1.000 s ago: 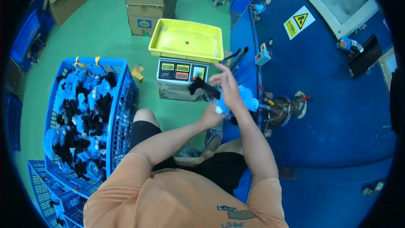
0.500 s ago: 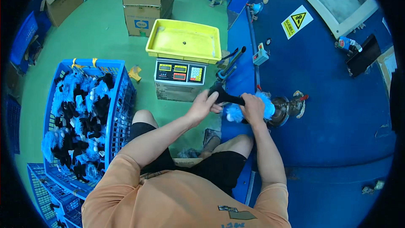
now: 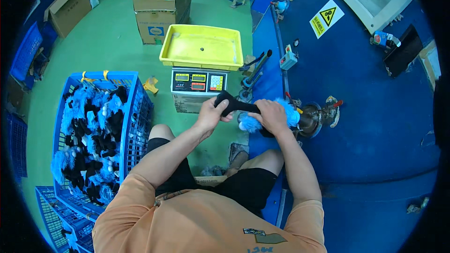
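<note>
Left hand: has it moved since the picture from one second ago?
Yes. Judged against the grey, box-shaped scale on the floor, the left hand has moved leftward and forward, ending closer to it.

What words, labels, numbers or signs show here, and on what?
I won't copy wording, only place it.
Warning sign: triangle symbol, on the blue wall.
Scale: panel print, mostly too small.
Tall cardboard box: blue label.
Far-left box: faint print, unreadable.
Cardboard between the legs: tiny print.
Orange shirt: lettering, unclear.
</note>
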Demonstrator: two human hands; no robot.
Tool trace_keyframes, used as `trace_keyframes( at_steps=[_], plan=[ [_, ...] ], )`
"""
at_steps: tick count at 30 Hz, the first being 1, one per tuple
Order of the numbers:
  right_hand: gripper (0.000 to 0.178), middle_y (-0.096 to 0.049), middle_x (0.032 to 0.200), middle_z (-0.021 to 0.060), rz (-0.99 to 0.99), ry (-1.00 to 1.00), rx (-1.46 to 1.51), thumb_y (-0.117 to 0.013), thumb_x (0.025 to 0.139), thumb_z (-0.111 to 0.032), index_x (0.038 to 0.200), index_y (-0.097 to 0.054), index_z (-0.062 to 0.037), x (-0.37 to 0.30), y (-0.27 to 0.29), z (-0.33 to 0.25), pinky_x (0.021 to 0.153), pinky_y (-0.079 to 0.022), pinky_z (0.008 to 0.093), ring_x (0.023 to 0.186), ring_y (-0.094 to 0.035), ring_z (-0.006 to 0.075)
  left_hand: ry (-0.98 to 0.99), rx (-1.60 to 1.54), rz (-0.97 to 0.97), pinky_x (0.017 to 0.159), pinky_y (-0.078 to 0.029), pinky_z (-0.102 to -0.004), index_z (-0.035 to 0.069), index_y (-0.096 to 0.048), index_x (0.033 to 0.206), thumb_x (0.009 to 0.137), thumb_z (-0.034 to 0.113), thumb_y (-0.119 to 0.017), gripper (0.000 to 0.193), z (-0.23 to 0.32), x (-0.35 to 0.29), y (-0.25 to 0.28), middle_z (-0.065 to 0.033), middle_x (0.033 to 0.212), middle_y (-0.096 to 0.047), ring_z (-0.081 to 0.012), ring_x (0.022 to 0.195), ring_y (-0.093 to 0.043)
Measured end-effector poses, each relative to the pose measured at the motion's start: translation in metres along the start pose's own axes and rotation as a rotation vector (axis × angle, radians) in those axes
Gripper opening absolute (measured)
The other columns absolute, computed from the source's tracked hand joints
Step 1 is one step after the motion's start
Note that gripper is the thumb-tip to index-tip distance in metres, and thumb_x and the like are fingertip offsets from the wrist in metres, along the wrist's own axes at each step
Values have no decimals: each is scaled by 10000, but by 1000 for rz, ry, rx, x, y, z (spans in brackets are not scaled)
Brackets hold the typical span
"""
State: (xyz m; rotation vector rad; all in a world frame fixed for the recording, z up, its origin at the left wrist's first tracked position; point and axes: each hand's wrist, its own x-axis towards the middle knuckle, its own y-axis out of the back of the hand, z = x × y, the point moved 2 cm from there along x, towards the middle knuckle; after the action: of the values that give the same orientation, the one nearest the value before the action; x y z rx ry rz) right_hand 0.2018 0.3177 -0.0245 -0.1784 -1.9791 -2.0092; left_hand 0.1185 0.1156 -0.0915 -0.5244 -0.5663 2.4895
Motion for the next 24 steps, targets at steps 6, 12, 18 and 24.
trace_keyframes(
  at_steps=[6, 12, 18, 24],
  plan=[
    [348, -642, 798, 88, -112, 29, 23, -694, 851, -399, 867, -530, -93, 26, 1, -29, 669, -490, 442, 721, -651, 293, 2, -152, 99, 537, -522, -214, -12, -565, 1098, 999, 191, -605, 229, 6, -16, 34, -121, 834, -659, -147, 636, -640],
    [352, -641, 772, 93, -110, 44, 56, -694, 858, -399, 864, -528, -89, 36, -3, -42, 642, -488, 462, 683, -653, 312, -22, -159, 148, 510, -508, -208, -11, -565, 1103, 991, 214, -622, 258, 17, -25, 46, -111, 815, -657, -144, 603, -626],
    [409, -670, 788, 126, -156, -32, 103, -621, 919, -454, 878, -535, -56, 53, -5, -63, 643, -496, 468, 698, -653, 363, -115, -227, 119, 656, -526, -238, 5, -541, 1240, 981, 221, -634, 350, 2, -29, 56, -141, 1011, -649, -159, 791, -644],
    [518, -695, 838, 221, -157, -481, 280, -486, 987, -517, 955, -586, -9, 74, -17, -66, 669, -496, 511, 738, -643, 447, -118, -180, 43, 826, -494, -282, 72, -500, 1384, 948, 235, -668, 495, -32, -25, 55, -108, 1282, -556, -173, 1013, -582]
  ],
)
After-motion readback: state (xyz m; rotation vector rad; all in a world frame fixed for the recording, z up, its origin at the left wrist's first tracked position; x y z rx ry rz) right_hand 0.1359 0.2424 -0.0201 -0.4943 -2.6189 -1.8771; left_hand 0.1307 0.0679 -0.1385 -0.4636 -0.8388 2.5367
